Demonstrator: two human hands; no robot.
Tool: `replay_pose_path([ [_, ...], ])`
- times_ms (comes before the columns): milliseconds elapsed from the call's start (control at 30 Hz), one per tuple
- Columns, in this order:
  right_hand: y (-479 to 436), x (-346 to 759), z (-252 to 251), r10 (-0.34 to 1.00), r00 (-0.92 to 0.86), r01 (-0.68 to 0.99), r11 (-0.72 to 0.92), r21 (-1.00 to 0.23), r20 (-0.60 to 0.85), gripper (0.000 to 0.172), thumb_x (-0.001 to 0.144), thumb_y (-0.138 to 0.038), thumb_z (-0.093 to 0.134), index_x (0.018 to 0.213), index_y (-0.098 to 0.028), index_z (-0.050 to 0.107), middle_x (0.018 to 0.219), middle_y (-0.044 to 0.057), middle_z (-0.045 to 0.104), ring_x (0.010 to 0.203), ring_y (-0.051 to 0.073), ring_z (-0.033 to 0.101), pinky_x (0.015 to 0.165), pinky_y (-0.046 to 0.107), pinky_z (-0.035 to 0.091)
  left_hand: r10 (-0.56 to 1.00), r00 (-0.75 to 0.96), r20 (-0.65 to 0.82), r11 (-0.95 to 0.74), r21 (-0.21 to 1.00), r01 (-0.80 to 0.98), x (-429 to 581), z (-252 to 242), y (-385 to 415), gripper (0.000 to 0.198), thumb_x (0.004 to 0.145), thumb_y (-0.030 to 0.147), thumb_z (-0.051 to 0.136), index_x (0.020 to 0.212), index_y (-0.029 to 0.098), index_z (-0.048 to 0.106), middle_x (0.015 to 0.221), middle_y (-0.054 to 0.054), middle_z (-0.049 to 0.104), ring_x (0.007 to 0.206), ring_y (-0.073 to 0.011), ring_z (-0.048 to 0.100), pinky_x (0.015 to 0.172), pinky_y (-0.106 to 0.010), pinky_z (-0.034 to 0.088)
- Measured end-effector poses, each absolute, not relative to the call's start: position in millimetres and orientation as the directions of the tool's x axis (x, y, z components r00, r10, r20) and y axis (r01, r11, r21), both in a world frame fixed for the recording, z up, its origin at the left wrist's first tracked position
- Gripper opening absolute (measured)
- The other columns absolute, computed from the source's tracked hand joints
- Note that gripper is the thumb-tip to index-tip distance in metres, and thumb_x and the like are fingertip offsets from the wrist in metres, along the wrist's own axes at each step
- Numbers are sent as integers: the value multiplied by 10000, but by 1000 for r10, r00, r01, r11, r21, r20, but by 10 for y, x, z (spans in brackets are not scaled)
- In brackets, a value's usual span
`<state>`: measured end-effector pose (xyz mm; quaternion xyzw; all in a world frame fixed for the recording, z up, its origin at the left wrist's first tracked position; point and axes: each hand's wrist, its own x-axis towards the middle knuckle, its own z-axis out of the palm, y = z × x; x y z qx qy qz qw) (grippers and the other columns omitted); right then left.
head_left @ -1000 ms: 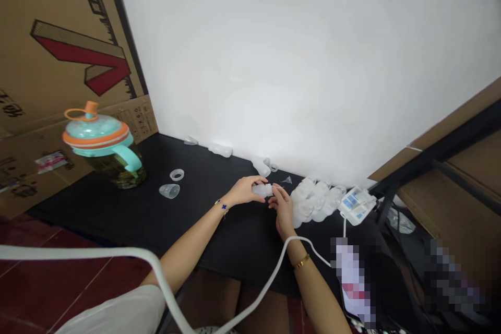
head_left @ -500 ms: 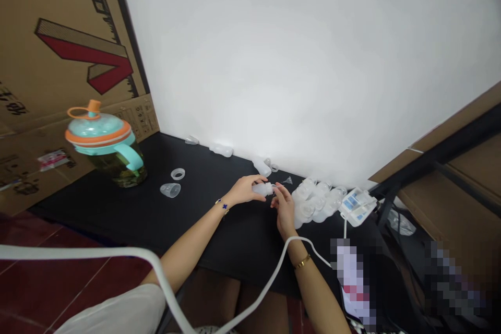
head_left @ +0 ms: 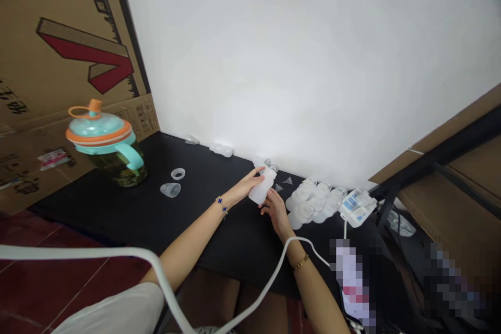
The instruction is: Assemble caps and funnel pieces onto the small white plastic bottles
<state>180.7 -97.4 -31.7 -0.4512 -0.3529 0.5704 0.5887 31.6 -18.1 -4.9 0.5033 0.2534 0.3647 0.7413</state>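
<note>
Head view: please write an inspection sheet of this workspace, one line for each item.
Surface: black table, against a white wall.
Job's things: small white bottle, tilted; small funnel beside it.
Clutter: group of similar bottles, clear cup, ring, teal and orange jug, white and blue packet.
Hands: left hand holds the bottle; right hand at its base.
Cables: white cable crosses the lap.
Surroundings: cardboard box at left.
</note>
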Motion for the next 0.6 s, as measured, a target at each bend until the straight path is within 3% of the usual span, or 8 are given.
replay_pose_path([
  [300, -1007, 1783, -277, 997, 31, -320, -51, -946, -64, 463, 779, -553, 783, 1026, -167, 714, 826, 64, 712, 641, 170, 652, 474, 236, 494, 781, 624, 8, 240, 920, -312, 319, -24, -220, 908, 833, 527, 763, 1572, 210, 342, 1209, -139, 688, 939, -212, 676, 757, -292, 529],
  [467, -1004, 1770, -283, 997, 60, -283, -32, -959, -51, 464, 752, -550, 801, 1005, -167, 734, 806, 47, 704, 615, 158, 633, 478, 240, 494, 769, 638, 40, 192, 938, -289, 296, -29, -202, 917, 811, 503, 784, 1570, 211, 360, 1229, -139, 691, 1023, -233, 680, 871, -330, 518],
  [600, -989, 1778, -307, 993, 106, -265, -14, -964, -43, 445, 753, -544, 802, 975, -165, 727, 758, 27, 686, 573, 144, 607, 464, 239, 479, 825, 560, 73, 44, 980, -193, 258, -58, -102, 777, 847, 458, 745, 1506, 178, 444, 1193, -119, 707, 1132, -243, 659, 1022, -376, 471],
])
